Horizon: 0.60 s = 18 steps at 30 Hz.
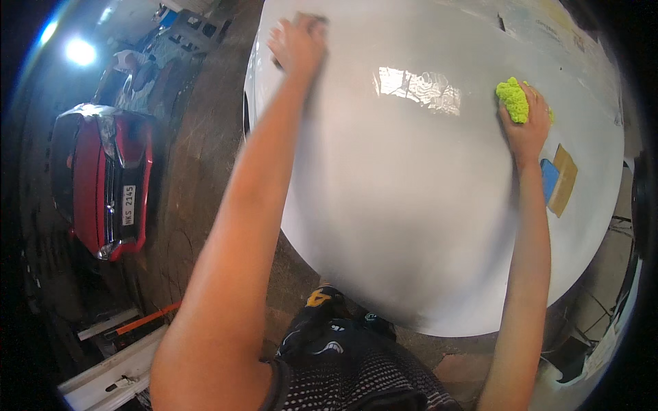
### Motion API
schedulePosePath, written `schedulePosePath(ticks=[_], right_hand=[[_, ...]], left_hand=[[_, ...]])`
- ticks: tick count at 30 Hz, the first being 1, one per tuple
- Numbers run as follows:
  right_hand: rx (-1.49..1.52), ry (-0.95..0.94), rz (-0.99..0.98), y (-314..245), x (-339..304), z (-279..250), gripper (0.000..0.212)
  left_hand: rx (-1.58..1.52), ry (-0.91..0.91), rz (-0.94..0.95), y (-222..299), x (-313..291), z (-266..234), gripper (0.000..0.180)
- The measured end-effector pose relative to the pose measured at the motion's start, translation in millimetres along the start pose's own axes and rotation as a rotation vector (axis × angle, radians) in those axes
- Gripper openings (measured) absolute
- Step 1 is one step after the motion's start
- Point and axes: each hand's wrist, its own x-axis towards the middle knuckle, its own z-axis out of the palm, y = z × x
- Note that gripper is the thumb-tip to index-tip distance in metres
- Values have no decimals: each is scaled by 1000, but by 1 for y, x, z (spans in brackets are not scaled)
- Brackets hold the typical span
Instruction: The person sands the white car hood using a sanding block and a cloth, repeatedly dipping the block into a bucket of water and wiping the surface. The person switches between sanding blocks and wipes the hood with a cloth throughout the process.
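Note:
A large white car hood, glossy in places and hazy in others, spreads out in front of me. At its far left edge, my left hand presses down with bent fingers over something thin and dark, mostly hidden and smeared by motion. Over on the right, my right hand is closed around a bright yellow-green chenille sponge, which rests against the hood. Just below that hand, a tan piece of sandpaper lies partly over a blue block on the panel.
Masking film covers the surface beyond the hood. A red car stands on the dark floor to the left. A grey plastic stool is at the far left. Long pale metal pieces lie at the lower left, beside an orange bar.

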Motion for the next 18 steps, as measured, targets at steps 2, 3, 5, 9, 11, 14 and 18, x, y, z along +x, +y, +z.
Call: schedulePosePath(ticks=[2,3,5,9,11,14,18], right_hand=[[-60,-18,31,15,-8,-4,66],[-86,-21,48,22,-11,-13,66],[-88,-6,61,20,-9,-16,66],[-80,-6,59,12,-4,-16,67],[-33,3,41,-2,-1,-5,67],[-31,17,22,2,0,-1,67],[-78,-20,87,18,-11,-9,68]], left_hand=[[-29,-99,211,35,-114,16,41],[-123,-110,395,55,-180,-13,40],[-224,-70,521,60,-231,-46,40],[49,136,501,16,-110,4,34],[67,221,319,-13,9,17,36],[3,111,199,15,22,13,38],[-186,-84,485,45,-187,-17,34]])
